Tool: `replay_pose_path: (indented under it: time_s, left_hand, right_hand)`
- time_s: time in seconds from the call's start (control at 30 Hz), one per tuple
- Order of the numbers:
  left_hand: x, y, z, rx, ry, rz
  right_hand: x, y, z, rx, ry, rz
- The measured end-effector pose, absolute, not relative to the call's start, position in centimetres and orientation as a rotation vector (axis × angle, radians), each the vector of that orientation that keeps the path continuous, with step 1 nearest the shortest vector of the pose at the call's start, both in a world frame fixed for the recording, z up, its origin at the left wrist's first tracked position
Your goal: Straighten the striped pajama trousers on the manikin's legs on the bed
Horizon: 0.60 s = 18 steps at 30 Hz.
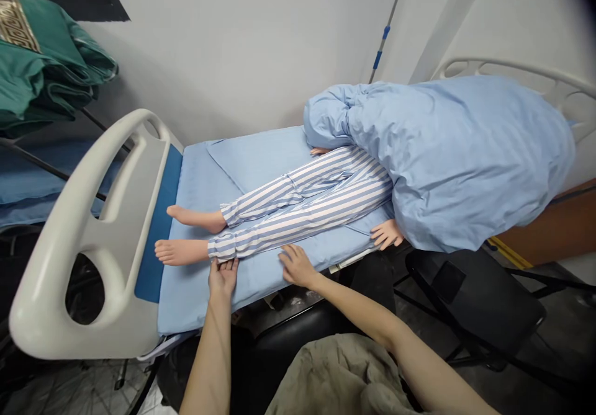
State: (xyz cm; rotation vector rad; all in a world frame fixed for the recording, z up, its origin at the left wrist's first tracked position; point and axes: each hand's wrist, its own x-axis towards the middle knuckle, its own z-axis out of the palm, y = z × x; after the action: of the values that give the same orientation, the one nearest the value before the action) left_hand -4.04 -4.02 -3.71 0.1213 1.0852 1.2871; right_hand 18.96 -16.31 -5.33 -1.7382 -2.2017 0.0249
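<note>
A mannequin in blue-and-white striped trousers [298, 207] lies on a light blue sheet [195, 309], its bare feet [181, 252] toward the footboard. Palm up, my left hand [224, 276] touches the near trouser cuff at the ankle. Its fingers are stretched out, with the tips partly hidden under the cloth. My right hand [297, 266] is beside the near lower leg, fingers apart over the sheet and grasping nothing. A bunched blue quilt [465, 154] hides the mannequin's upper body; one mannequin hand [388, 234] sticks out at the bed's near edge.
At the left rises the bed's white footboard [51, 260] with a blue panel. Green folded cloth [51, 67] lies beyond it. A black folding chair [475, 297] stands at the right, near the bed. Behind the quilt are the headboard [503, 67] and a thin pole [384, 36] by the wall.
</note>
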Motion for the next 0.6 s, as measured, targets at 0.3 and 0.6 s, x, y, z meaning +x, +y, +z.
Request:
replay_pose_path:
  time_s: [0.3,0.6]
  left_hand:
    - [-5.1,-4.7,-3.2,0.141,1.332,1.329]
    - [-9.8,-4.6,-3.4,0.421,1.626,1.386]
  right_hand:
    - [26.8,-18.0,-9.7,-1.931,-1.718,-0.056]
    - [26.3,-17.7,-11.7,-1.882,-1.634,-0.272]
